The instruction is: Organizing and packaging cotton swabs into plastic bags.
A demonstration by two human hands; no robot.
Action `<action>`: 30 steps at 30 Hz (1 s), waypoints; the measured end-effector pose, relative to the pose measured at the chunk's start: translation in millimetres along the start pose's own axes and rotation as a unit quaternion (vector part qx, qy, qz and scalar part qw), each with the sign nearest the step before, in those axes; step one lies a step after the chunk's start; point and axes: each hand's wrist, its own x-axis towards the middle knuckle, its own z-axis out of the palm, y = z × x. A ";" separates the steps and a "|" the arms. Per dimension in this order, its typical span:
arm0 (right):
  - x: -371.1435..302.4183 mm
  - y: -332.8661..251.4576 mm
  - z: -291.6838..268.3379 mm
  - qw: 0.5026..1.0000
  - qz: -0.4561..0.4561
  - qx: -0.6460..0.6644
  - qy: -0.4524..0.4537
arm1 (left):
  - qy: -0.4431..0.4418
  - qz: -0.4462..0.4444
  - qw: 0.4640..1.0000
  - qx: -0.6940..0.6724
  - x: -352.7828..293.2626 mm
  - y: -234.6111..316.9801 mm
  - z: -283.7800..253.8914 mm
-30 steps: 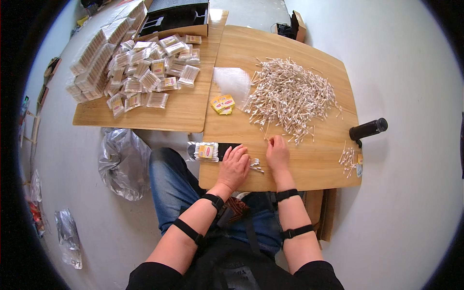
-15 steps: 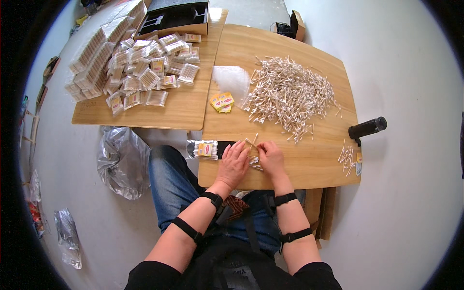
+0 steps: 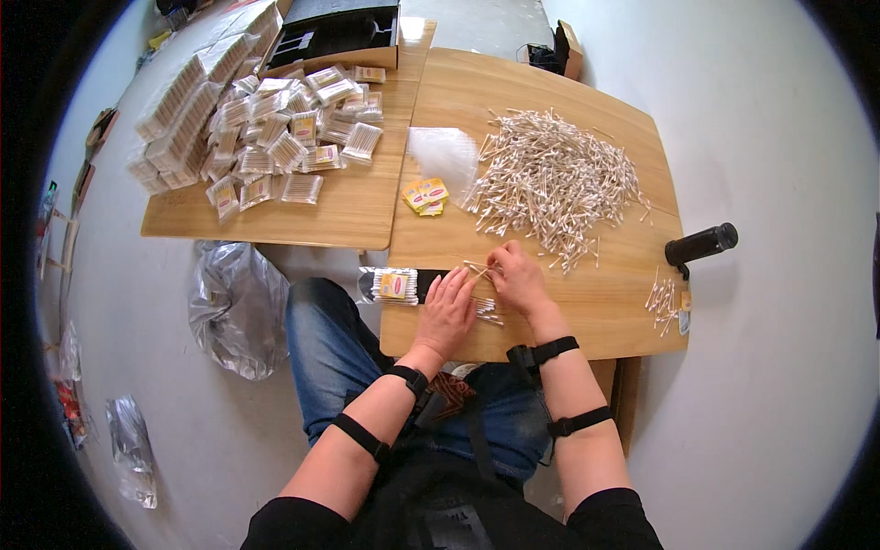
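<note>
- laying the flattened left hand [image 3: 447, 310], fingers extended, by loose white cotton swabs [image 3: 489, 313] on the brown wooden counter [image 3: 587, 321], seemingly steadying them
- pinching slim white-tipped sticks [image 3: 476, 268] in the right hand [image 3: 518, 278], seemingly for finer control

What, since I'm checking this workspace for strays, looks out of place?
A small cluster of cotton swabs near the right edge of the table looks stray: it lies well apart from the large loose pile. Nothing looks plainly damaged.
</note>
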 end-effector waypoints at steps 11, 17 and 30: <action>-16.1 9.8 2.8 0.992 0.088 0.075 0.042 | 0.030 -0.004 1.000 0.000 -1.0 -1.6 -1.0; -18.3 9.2 9.6 0.990 0.079 0.054 0.103 | 0.021 -0.009 1.000 0.001 -0.7 -0.8 1.4; 18.4 2.1 23.3 0.975 0.053 0.021 0.216 | -0.024 -0.003 0.998 0.050 -0.3 2.5 -1.6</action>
